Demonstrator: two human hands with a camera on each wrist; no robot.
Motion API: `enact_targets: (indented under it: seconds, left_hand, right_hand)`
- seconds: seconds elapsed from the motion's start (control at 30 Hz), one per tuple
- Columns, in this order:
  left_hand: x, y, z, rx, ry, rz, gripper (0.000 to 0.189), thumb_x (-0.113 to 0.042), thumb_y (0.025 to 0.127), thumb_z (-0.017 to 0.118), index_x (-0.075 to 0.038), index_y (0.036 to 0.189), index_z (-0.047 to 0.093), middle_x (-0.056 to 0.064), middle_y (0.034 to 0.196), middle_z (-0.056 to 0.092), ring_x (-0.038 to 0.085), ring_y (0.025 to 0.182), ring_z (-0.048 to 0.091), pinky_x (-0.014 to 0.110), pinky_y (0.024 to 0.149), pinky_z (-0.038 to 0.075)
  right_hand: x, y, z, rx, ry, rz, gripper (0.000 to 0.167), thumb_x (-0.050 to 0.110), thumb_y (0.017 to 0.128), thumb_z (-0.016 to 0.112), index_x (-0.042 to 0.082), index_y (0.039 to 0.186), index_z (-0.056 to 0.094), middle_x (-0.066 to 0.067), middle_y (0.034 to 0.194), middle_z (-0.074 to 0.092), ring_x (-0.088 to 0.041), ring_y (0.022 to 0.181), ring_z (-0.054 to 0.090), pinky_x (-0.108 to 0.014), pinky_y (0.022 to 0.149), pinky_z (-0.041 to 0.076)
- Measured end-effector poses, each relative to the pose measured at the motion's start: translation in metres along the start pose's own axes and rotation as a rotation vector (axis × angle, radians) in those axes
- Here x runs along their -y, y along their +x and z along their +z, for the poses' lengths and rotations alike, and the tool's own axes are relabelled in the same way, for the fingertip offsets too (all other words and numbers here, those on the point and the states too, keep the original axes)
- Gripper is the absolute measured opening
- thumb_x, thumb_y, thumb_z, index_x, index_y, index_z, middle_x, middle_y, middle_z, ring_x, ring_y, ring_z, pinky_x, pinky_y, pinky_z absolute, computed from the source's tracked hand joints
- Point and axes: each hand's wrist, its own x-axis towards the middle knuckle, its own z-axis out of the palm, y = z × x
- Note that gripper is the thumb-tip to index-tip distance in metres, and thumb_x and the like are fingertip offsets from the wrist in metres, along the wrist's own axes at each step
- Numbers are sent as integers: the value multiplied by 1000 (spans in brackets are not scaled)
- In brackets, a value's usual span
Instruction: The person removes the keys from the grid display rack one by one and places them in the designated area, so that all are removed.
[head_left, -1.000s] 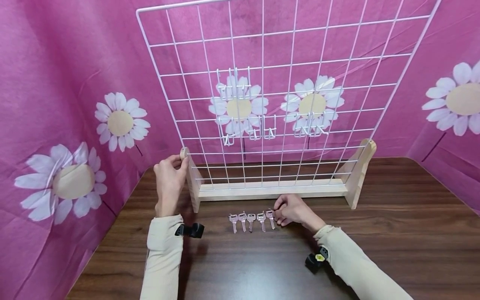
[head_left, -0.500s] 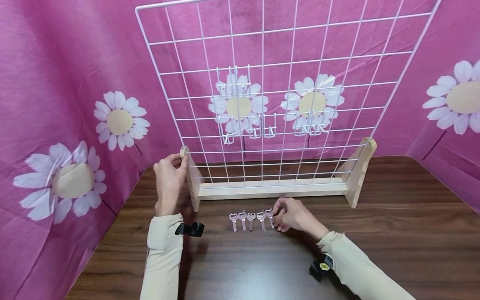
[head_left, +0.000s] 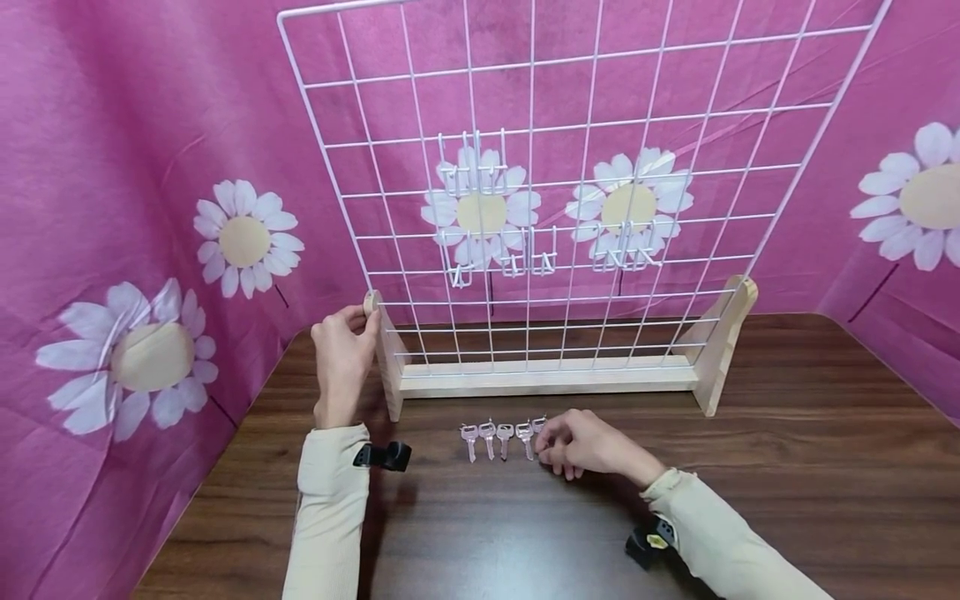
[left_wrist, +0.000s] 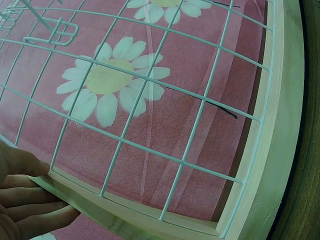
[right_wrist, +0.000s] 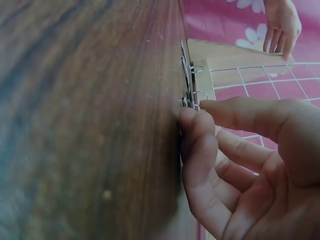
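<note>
My left hand (head_left: 347, 358) grips the top of the left wooden upright (head_left: 386, 354) of a grid stand, also seen in the left wrist view beneath my fingers (left_wrist: 37, 207). Several keys (head_left: 505, 440) with small rings lie in a row on the table, in front of the stand's wooden base. At the row's right end, my right hand (head_left: 588, 446) pinches the rightmost key (head_left: 539, 424) between thumb and index finger; the hand covers most of its blade. In the right wrist view, my fingertips (right_wrist: 195, 122) meet close to the tabletop beside the keys.
A white wire grid (head_left: 562, 129) stands upright in its wooden base (head_left: 547, 383). Several white wire hooks (head_left: 472, 167) hang on it. Behind hangs a pink cloth (head_left: 187, 83) with daisies. The dark wood table (head_left: 810, 467) spreads around the stand.
My right hand has shifted slightly down and to the left, and its fingers now cover more of the rightmost key. The left hand keeps its hold on the upright.
</note>
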Motion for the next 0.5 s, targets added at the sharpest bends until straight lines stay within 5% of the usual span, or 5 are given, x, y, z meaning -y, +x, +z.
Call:
enact_targets:
  seconds: [0.37,0.5]
  left_hand:
    - [-1,-1,-1,3,10,-7,25,-11,89,65,8,105,71,22,92,71,32,88,71,44,77,56]
    - [-1,0,1,11,9,-8,25,-11,90,65,7,106,71,22,92,71,32,88,71,44,77,56]
  right_hand:
    - [-1,-1,-4,19,-16,-13,15,3,88,62,7,98,72,-2,60,62,-12,46,56,-27,42,49]
    - [-1,-4,-10,-68,-34,40,18,-3,84,60,7,92,72,-2,59,61,-12,47,54,-28,43,49]
